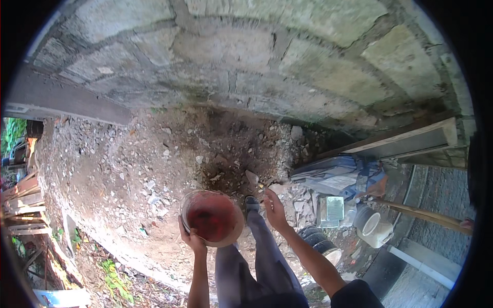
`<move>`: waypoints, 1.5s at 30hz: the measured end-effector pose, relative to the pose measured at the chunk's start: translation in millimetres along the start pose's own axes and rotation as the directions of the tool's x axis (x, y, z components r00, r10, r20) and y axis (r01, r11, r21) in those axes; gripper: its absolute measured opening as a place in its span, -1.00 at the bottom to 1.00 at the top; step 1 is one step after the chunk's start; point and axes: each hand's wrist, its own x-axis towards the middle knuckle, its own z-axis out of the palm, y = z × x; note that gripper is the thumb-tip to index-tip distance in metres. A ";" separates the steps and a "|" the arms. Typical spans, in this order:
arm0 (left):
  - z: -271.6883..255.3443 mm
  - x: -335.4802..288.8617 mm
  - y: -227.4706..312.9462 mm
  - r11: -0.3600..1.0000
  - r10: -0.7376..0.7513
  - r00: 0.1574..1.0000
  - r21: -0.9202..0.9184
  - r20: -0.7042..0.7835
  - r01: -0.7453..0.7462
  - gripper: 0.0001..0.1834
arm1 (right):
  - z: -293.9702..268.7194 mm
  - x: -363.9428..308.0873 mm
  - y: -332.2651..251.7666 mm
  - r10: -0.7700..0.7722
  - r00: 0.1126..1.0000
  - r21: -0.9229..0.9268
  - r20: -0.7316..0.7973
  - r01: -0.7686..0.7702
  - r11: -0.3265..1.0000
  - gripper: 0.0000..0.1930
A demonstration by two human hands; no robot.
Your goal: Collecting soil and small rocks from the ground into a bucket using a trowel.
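Note:
A round bucket (210,215) with a dirty pale rim and a red inside hangs in front of my legs. Its bottom looks dark, and I cannot make out whether anything lies in it. My left hand (192,237) grips the bucket by its lower left side, the thumb up by the rim. To the right of the bucket, and apart from it, my right hand (276,209) is held out over the ground with nothing in it. Its fingers are stretched forward. Below it shows my shod foot (251,203) on the dirt.
Stony soil (123,169) spreads up to a block wall (226,56) ahead. At right lie a blue-grey tarp or sack (334,174), a clear container (331,209), a white bucket (366,219), a jug (377,234) and a long pole (426,215). Broken boards (25,210) are piled at far left.

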 end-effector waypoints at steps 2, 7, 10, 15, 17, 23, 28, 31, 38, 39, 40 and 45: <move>-5.1 -5.2 -29.7 1.000 -0.025 1.000 0.011 -0.004 0.025 -0.10 | 9.2 0.5 29.3 0.006 1.000 -0.010 0.011 -0.006 1.000 -0.54; -31.1 -14.6 -108.2 0.999 -0.014 1.000 0.053 -0.021 0.015 -0.14 | 38.6 -1.7 95.2 0.005 0.999 -0.078 0.042 -0.002 0.997 -0.54; -43.2 -22.6 -146.2 0.992 -0.011 0.999 0.126 -0.053 0.018 -0.16 | 56.2 -12.8 129.2 0.010 0.997 -0.111 0.074 -0.002 0.994 -0.54; -85.2 -39.1 -199.8 0.993 -0.049 0.997 0.104 -0.051 0.055 -0.17 | 85.1 -47.6 164.0 0.017 0.987 -0.187 0.159 0.013 0.982 -0.53; -93.2 -39.3 -226.3 0.991 -0.043 0.997 0.125 -0.059 0.050 -0.17 | 94.2 -49.1 186.3 -0.008 0.983 -0.261 0.181 0.056 0.964 -0.52; -111.1 -19.9 -303.2 0.988 0.010 0.998 0.151 -0.057 -0.001 -0.16 | 121.6 -16.8 276.9 -0.051 0.974 -0.340 0.219 0.125 0.932 -0.49; -101.1 -7.0 -366.2 0.976 0.024 0.993 0.217 -0.113 0.001 -0.16 | 139.1 35.2 373.1 -0.105 0.977 -0.516 0.186 0.188 0.836 -0.45; -96.3 4.2 -391.9 0.964 0.071 0.994 0.261 -0.087 -0.046 -0.18 | 137.3 76.4 435.7 -0.267 0.939 -0.625 0.216 0.343 0.701 -0.42; -84.7 40.3 -438.8 0.966 0.152 0.980 0.191 0.128 -0.175 -0.28 | 133.6 127.3 519.4 -0.135 0.953 -0.764 0.270 0.298 0.572 -0.35; -86.9 49.1 -434.1 0.887 0.179 0.945 0.370 0.274 -0.275 -0.27 | 127.0 129.8 527.9 -0.114 0.937 -0.757 0.331 0.335 0.560 -0.35; -79.2 48.5 -434.6 0.947 0.129 0.971 0.265 0.202 -0.181 -0.25 | 119.4 132.9 535.3 -0.169 0.925 -0.719 0.340 0.372 0.587 -0.27; -67.2 45.8 -419.6 0.992 -0.061 0.993 -0.108 0.098 0.072 -0.16 | 120.8 116.9 530.1 -0.180 0.882 -0.583 0.436 0.429 0.690 -0.07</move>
